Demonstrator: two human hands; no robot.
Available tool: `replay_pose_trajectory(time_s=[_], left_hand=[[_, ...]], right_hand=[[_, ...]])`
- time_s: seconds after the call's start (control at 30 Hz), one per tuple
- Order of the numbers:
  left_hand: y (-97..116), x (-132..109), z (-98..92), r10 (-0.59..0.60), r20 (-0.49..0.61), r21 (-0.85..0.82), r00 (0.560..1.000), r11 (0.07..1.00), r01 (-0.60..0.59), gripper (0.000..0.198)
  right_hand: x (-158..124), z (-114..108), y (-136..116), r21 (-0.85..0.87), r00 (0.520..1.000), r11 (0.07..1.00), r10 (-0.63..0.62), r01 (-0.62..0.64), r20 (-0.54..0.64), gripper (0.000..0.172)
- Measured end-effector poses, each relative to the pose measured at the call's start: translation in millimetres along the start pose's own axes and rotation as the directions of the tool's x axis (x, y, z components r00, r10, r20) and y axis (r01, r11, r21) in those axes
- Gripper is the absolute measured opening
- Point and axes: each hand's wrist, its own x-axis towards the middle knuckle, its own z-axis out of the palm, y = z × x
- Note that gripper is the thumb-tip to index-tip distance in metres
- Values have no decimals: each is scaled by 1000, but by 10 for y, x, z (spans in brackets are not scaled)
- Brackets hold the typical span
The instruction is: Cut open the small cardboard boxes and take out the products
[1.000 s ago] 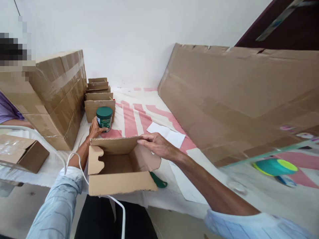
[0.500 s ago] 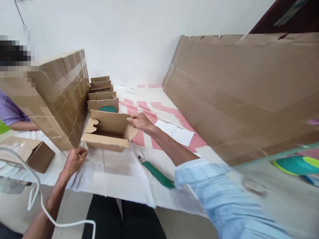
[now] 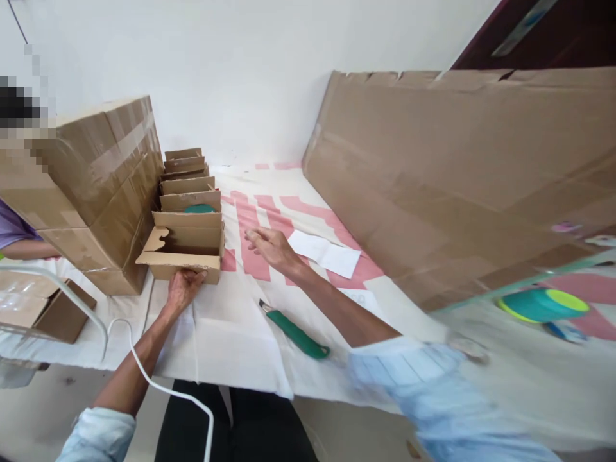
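Observation:
An open cardboard box [image 3: 183, 260] stands at the near end of a row of open boxes, its front flap folded out toward me. My left hand [image 3: 185, 289] is closed at the front of this box, with the fingertips against its front panel under the flap. To the right of the box, my right hand [image 3: 272, 248] hovers over the cloth with loosely bent fingers and nothing in it. Nearer to me lies a green-handled utility knife [image 3: 297, 333]. A folded white paper [image 3: 325, 253] rests beyond my right wrist.
Taped cartons [image 3: 108, 186] are stacked at the left, with another person's arm [image 3: 33, 249] behind them. A big cardboard panel [image 3: 452, 179] leans along the right. A white cable [image 3: 158, 388] crosses in front of my left forearm. Green tape rolls [image 3: 543, 305] lie far right.
The right hand has let go of the box's side flap. My left hand has moved right onto the box's front, and the box now sits closer against the row.

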Motion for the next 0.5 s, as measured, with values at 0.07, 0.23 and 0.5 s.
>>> replay_pose_trajectory(time_s=[0.07,0.23,0.5], left_hand=[[-17,64,14,-16,-16,8,1000,1000,16,48],[2,252,72,-17,-59,19,998,1000,18,48],[45,524,186,-5,-77,36,997,999,8,41]], right_hand=[[-332,-71,154,-58,1000,998,-22,23,19,45],[-1101,-127,560,-254,999,966,45,-36,29,40],[-1717,-170,1064,-437,999,899,-39,41,12,35]])
